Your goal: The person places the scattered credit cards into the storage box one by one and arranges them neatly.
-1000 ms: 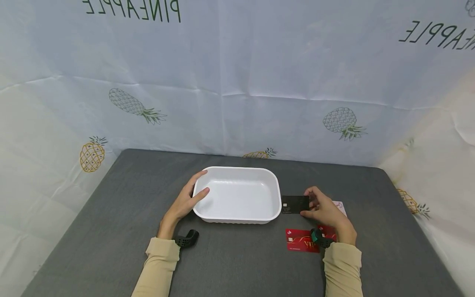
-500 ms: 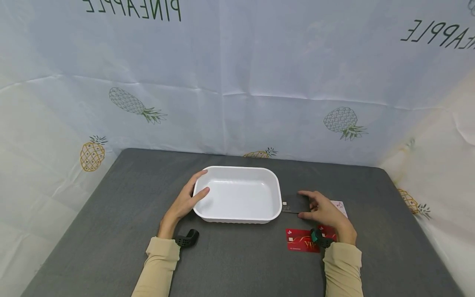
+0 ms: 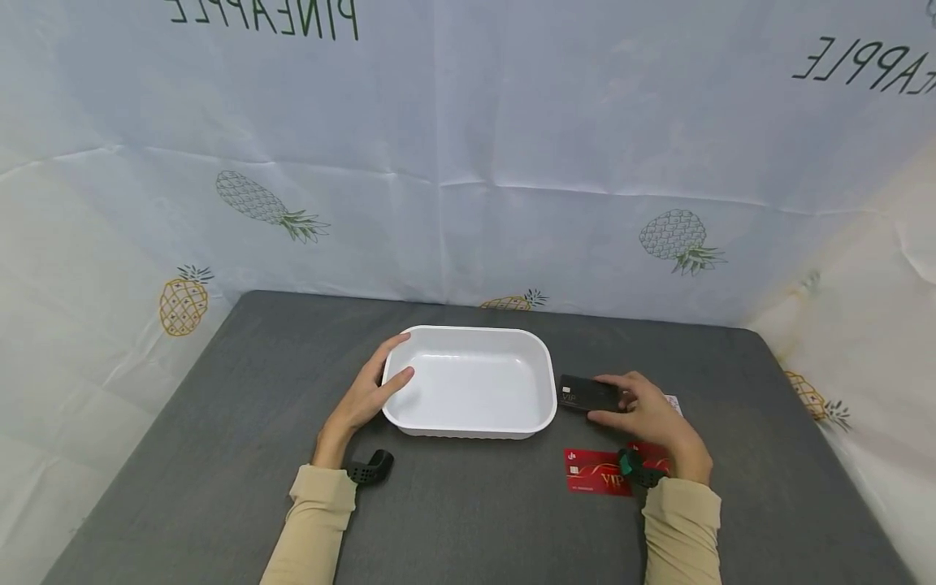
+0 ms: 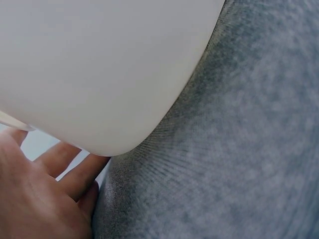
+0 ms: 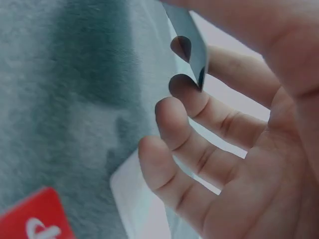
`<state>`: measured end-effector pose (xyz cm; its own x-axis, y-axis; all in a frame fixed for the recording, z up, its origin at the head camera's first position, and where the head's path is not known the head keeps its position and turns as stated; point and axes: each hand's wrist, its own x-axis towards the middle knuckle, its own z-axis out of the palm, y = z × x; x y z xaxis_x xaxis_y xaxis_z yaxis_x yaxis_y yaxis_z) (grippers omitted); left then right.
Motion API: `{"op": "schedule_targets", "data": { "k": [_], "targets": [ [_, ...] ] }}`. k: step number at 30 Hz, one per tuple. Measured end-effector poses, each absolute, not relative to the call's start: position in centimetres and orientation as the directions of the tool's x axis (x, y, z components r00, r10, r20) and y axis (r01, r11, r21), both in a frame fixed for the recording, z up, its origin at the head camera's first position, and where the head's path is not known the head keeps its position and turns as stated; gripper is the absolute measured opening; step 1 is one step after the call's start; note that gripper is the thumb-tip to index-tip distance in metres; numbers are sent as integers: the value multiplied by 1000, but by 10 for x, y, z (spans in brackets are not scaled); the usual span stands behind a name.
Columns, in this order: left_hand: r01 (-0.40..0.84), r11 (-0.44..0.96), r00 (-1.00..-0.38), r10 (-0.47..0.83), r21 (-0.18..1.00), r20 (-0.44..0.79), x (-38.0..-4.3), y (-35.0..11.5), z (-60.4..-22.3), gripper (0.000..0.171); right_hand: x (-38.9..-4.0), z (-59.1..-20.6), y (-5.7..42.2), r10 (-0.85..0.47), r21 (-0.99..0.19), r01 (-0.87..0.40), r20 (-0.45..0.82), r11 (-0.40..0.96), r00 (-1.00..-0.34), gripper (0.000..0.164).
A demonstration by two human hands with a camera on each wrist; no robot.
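Observation:
A white rectangular plastic tray (image 3: 468,382) stands on the grey table. My left hand (image 3: 366,394) holds its left end, thumb over the rim and the other fingers along the outside; the left wrist view shows those fingers (image 4: 82,174) by the tray's outer wall (image 4: 114,74). To the tray's right, my right hand (image 3: 647,414) pinches a black VIP card (image 3: 587,393) by its edges, tilted off the table. In the right wrist view the card (image 5: 192,40) sits between thumb and fingers, the lower fingers (image 5: 154,159) spread loosely.
A red VIP card (image 3: 595,471) lies on the table (image 3: 453,520) below the right hand, with another red card (image 3: 651,457) partly under the wrist strap. A pale patterned card (image 3: 673,403) shows behind the right hand. Pineapple-print cloth (image 3: 453,162) hangs beyond the table.
The black card, flat beside the tray before, has tilted and come up in my right fingers, shifting slightly right. My left hand and the tray have stayed put.

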<state>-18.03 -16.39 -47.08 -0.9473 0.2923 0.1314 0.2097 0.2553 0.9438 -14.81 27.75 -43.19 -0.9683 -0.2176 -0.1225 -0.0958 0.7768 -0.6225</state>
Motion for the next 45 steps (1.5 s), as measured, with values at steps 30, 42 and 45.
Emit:
{"op": "schedule_targets", "data": {
  "k": [30,42,45],
  "targets": [
    [219,238,-946,290,946,146,-179,-169,-473,62,-172,-384,209,-354,-595,-356,126,720,-927,61],
    [239,242,-941,296,940,163,-182,-167,-475,61,-186,-387,154,-471,-610,-436,114,662,-875,65],
    [242,244,-943,289,939,168,-181,-166,-474,61,-188,-386,143,-500,-606,-455,107,652,-859,64]
  ]
}}
